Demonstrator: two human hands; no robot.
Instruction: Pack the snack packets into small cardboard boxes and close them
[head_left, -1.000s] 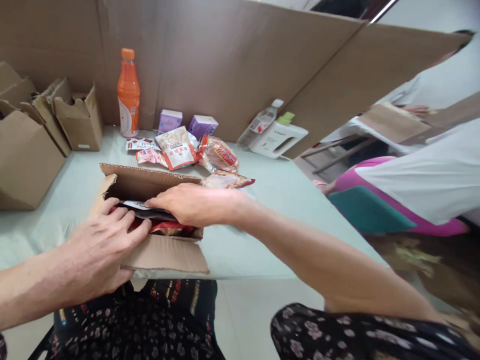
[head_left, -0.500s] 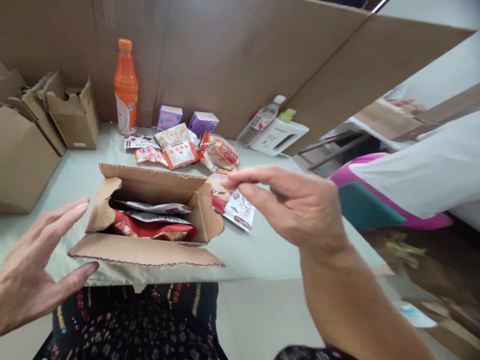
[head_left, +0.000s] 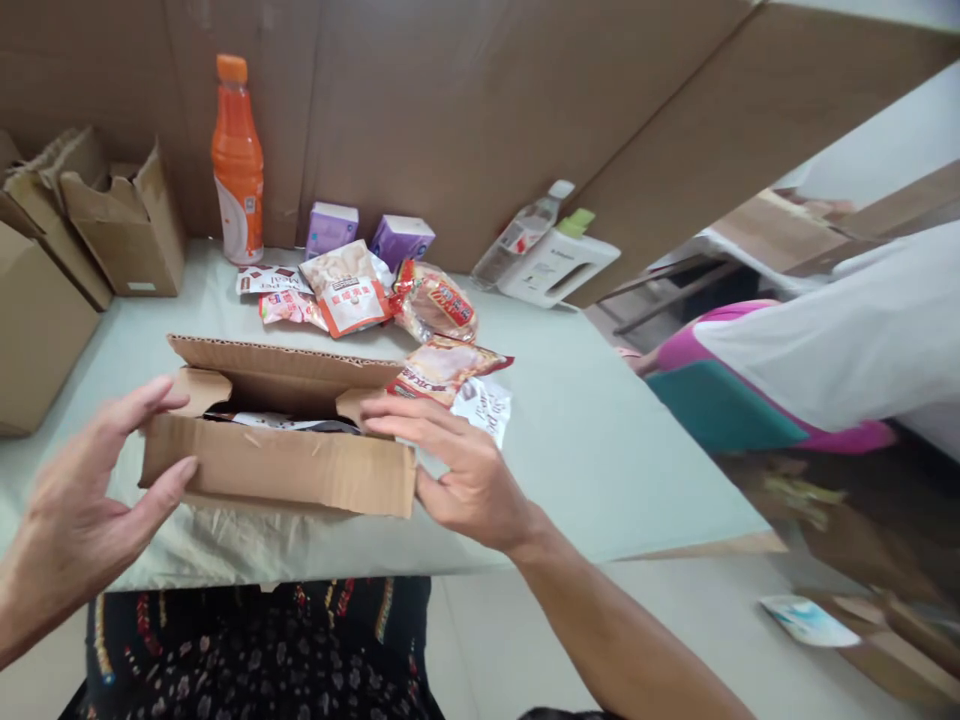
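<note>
From my seat far from the work, I have the open box near the close edge of the surface, one of my hands at each end of it. My left hand is spread wide, its thumb tip at the front flap and its fingers over by the left flap; I cannot tell how firmly they touch. My right hand curves over the right flap, its thumb at the end of the front flap; whether it pinches the card, I cannot tell. The front flap stands raised and hides most of the contents, but a white and dark packet shows inside.

Just beyond the right hand I see a red packet partly covering a white one. Behind the box lie a round snack, a pouch and a pink packet. Two purple packs, one left and one right, sit by the cardboard wall. The orange bottle stands upright, while the clear bottle and the jug tilt side by side. I have cartons at far left and, beyond the surface's right side, a person in a white top
</note>
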